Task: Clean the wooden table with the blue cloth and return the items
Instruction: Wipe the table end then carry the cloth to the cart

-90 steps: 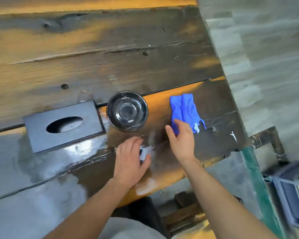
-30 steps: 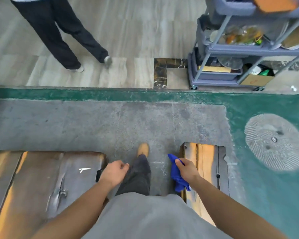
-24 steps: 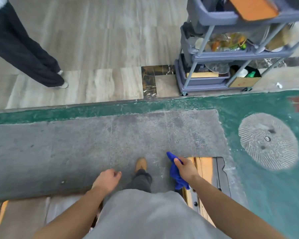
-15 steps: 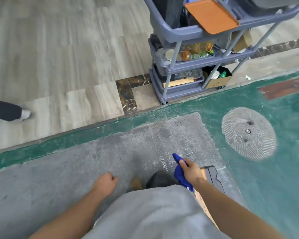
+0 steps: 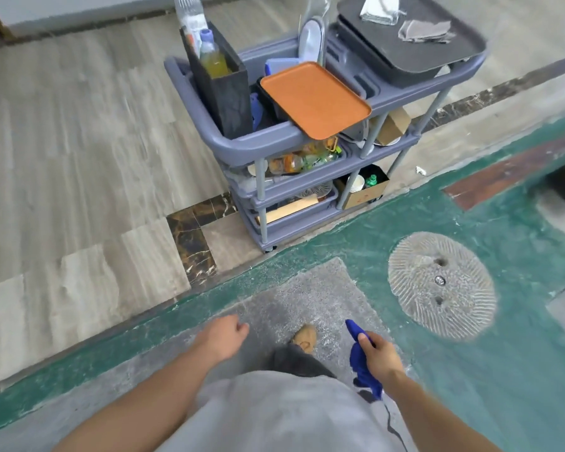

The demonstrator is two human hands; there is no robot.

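The right hand (image 5: 379,356) has its fingers clamped on the blue cloth (image 5: 361,363), soft and crumpled, one end poking above the knuckles, the rest drooping below the palm. The left hand (image 5: 224,339) is a loose, empty fist. Ahead stands a grey plastic cart (image 5: 307,138) bearing a smooth orange tray (image 5: 313,99). No writing is legible.
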